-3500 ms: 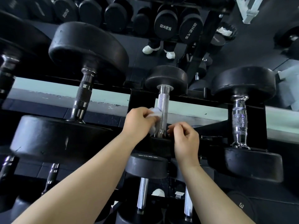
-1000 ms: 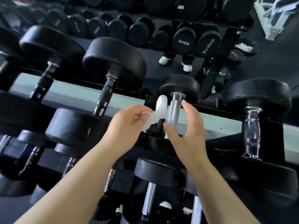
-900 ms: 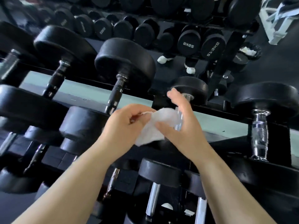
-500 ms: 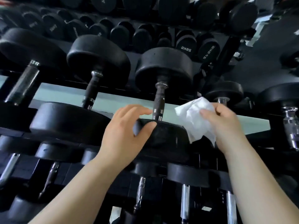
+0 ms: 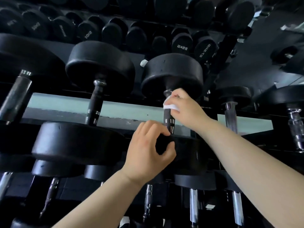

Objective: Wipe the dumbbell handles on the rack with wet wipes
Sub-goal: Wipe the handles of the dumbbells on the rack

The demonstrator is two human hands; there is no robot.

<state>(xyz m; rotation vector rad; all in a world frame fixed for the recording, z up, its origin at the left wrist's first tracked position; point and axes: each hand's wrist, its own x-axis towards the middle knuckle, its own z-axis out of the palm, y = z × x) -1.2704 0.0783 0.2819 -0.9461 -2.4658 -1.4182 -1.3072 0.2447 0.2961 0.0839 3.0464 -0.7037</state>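
Note:
A black dumbbell lies on the rack with its dark knurled handle [image 5: 169,118] running away from me to its far head [image 5: 172,73]. My right hand [image 5: 184,106] holds a white wet wipe [image 5: 169,105] wrapped against the upper part of that handle, just below the far head. My left hand [image 5: 148,155] grips the rim of the same dumbbell's near head [image 5: 187,150], fingers curled over its top edge and thumb on its front. Part of the handle under the wipe and my fingers is hidden.
Larger dumbbells [image 5: 97,96] lie to the left, and chrome-handled ones [image 5: 231,112] to the right. A lower tier holds smaller dumbbells [image 5: 193,209]. A mirror behind the rack reflects rows of weights [image 5: 182,44]. The pale rack rail [image 5: 131,111] crosses behind the handles.
The wipe passed from my left hand to my right. I moved left from the chrome-handled dumbbell to the dark-handled one; my right hand brought the wipe onto its handle while my left took the near head.

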